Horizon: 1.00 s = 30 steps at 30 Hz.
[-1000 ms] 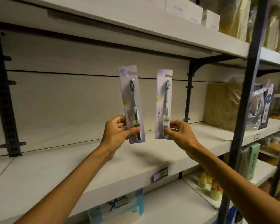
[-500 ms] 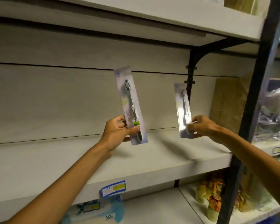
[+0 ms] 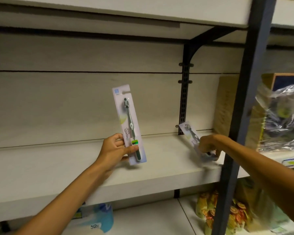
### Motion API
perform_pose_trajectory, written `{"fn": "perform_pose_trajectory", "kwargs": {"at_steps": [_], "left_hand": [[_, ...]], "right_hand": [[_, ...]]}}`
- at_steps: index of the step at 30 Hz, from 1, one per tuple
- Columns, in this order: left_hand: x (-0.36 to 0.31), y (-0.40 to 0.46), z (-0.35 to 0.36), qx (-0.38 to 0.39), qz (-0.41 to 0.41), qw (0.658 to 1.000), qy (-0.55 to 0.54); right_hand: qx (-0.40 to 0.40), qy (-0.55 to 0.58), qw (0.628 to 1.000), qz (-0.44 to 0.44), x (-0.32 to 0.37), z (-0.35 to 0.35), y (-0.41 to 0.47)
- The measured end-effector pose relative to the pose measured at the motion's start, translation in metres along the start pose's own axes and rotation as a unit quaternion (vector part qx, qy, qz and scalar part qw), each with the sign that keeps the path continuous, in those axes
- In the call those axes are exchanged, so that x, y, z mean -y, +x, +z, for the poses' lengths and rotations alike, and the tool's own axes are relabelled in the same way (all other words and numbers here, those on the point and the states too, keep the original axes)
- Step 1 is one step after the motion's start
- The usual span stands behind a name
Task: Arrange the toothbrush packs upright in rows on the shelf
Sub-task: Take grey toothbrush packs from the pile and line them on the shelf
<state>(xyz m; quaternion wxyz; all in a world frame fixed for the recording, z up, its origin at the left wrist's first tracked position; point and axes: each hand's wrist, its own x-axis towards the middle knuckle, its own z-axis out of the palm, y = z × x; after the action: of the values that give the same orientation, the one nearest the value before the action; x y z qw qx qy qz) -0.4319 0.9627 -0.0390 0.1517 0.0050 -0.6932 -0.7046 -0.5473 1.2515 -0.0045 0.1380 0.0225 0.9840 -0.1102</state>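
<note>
My left hand [image 3: 115, 150] grips the lower end of a toothbrush pack [image 3: 128, 122], a pale card with a dark green brush, held nearly upright above the white shelf [image 3: 58, 168]. My right hand [image 3: 208, 145] holds a second toothbrush pack [image 3: 189, 133] low at the shelf's right end, tilted with its top leaning back and left toward the black bracket rail. Its lower end is blurred and partly hidden by my fingers.
A dark upright post [image 3: 239, 116] stands in front of the shelf's right end. Behind it sit a brown box [image 3: 227, 102] and plastic-wrapped goods [image 3: 282, 116]. Below are blue tissue packs [image 3: 102, 217] and colourful bottles [image 3: 210, 212]. Another shelf board [image 3: 126, 9] hangs overhead.
My right hand has carried its pack down and to the right, tilting it over near the shelf surface by the post. The left hand still holds its pack upright.
</note>
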Motion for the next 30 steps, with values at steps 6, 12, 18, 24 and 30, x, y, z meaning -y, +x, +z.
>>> {"fn": "perform_pose_trajectory", "kwargs": {"at_steps": [6, 12, 18, 24, 30], "left_hand": [[0.003, -0.001, 0.021, -0.001, -0.004, 1.0, 0.013], [0.003, -0.001, 0.033, 0.007, -0.005, 1.0, 0.027], [0.001, 0.001, 0.044, 0.024, 0.002, 0.999, 0.042], [0.002, 0.004, 0.053, 0.038, -0.002, 0.998, 0.042], [0.007, 0.006, 0.062, 0.052, -0.006, 0.998, 0.042]], "right_hand": [[0.057, -0.021, 0.998, 0.017, 0.001, 0.005, -0.002], [0.036, -0.16, 0.986, -0.002, 0.001, 0.016, -0.009], [0.03, -0.259, 0.965, -0.031, -0.002, 0.023, -0.013], [-0.007, -0.298, 0.953, -0.052, -0.001, 0.028, -0.018], [-0.025, -0.299, 0.952, -0.055, 0.0, 0.025, -0.023]]}}
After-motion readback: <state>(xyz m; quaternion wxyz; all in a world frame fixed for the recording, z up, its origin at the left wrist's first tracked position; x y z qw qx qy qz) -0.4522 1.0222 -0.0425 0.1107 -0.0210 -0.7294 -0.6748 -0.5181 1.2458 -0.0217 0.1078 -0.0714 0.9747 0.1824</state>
